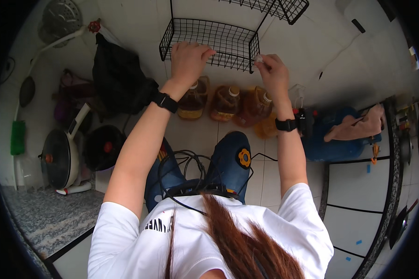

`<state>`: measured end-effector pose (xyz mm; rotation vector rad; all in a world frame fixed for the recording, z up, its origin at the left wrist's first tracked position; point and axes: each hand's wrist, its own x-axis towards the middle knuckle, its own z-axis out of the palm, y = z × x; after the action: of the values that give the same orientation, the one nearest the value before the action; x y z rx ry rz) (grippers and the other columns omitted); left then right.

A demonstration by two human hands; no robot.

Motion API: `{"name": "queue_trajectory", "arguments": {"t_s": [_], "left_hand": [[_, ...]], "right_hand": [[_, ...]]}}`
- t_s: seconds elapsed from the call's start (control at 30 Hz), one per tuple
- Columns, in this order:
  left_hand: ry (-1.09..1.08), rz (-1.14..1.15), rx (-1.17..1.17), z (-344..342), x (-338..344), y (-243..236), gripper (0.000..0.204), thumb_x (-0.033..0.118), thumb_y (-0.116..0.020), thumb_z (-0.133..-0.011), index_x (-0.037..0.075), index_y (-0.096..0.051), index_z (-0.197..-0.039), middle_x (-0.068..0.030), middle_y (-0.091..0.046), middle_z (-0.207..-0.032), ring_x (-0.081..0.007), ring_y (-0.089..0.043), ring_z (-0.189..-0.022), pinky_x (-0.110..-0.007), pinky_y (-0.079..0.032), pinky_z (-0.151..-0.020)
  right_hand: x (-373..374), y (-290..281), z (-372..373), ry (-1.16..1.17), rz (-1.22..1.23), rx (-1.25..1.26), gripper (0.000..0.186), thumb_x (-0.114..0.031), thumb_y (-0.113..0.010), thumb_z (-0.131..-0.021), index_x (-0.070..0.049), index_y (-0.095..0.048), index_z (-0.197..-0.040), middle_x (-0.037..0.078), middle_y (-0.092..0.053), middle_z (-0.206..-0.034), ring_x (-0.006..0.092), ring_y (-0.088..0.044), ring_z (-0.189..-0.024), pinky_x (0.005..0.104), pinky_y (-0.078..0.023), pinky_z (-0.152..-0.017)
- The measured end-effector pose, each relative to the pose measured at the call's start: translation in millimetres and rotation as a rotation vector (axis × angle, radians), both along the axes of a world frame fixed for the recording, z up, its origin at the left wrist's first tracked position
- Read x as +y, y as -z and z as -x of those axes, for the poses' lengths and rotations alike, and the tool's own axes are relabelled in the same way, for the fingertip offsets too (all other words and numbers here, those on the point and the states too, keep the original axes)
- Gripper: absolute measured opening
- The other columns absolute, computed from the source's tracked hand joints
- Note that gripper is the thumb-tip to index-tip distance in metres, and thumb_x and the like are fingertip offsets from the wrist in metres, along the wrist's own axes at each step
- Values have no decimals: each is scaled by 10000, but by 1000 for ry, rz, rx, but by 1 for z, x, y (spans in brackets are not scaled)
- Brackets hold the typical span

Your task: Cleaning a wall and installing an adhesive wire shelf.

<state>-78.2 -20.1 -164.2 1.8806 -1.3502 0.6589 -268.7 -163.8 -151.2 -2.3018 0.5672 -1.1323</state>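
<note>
A black wire basket rack [212,35] is against the white tiled wall ahead of me. My left hand [187,63] is at its front left part, fingers bent over the wires and thumb pointing right. It appears to grip the basket, though the hand itself hides the exact contact. Beside the basket's right front corner, my right hand [273,76] is closed in a pinch. Between its fingertips shows a small whitish piece [259,58], too small to name. Both wrists wear black bands.
Several large bottles of amber liquid [226,103] stand on the floor below the basket. At left are a black bag [116,69], pans [60,156] and a granite counter [56,223]. A blue water jug [335,139] with a pink cloth [358,125] is at right. Black cables [191,160] cross my lap.
</note>
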Motion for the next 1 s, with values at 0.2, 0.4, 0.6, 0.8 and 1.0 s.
{"name": "queue_trajectory", "arguments": {"t_s": [0.2,0.4,0.6,0.8,1.0], "left_hand": [[56,-39,75,-3,5,-3,221,308,-601,-818,119,-683,-897,-40,-611,-746,-256,-540,-790,-393,-367,-798],[-103,186,7,-24,38,-8,846,368,-737,-688,-7,-316,-1318,-205,-463,-1236,-335,-471,-1113,-411,-316,-969],[69,-80,544,-68,53,25,1117,311,-772,-666,-81,-9,-1381,-276,-310,-1370,-333,-370,-1254,-336,-314,-1017],[146,-156,709,-59,46,19,1014,172,-714,-715,-85,10,-1378,-254,-296,-1388,-311,-371,-1259,-316,-323,-1013],[123,-101,649,-56,41,25,871,112,-661,-728,-64,-102,-1372,-277,-532,-1131,-386,-521,-1062,-391,-433,-874]], "right_hand": [[-19,-1,-2,-208,-1093,-641,179,-143,-658,-787,-24,-644,-919,65,-610,-802,137,-569,-685,236,-437,-619],[26,-15,-5,55,240,29,136,-89,-631,-785,-31,-631,-908,98,-593,-801,257,-586,-740,329,-462,-623],[31,-29,-21,58,368,259,152,-63,-629,-742,-41,-636,-892,126,-587,-816,311,-581,-765,366,-470,-648],[52,-25,-69,8,484,258,103,-78,-598,-749,-50,-647,-834,136,-592,-783,326,-576,-742,398,-466,-644],[99,-19,-156,-143,450,188,105,-101,-591,-748,-50,-658,-810,136,-612,-792,319,-581,-761,399,-469,-663]]}}
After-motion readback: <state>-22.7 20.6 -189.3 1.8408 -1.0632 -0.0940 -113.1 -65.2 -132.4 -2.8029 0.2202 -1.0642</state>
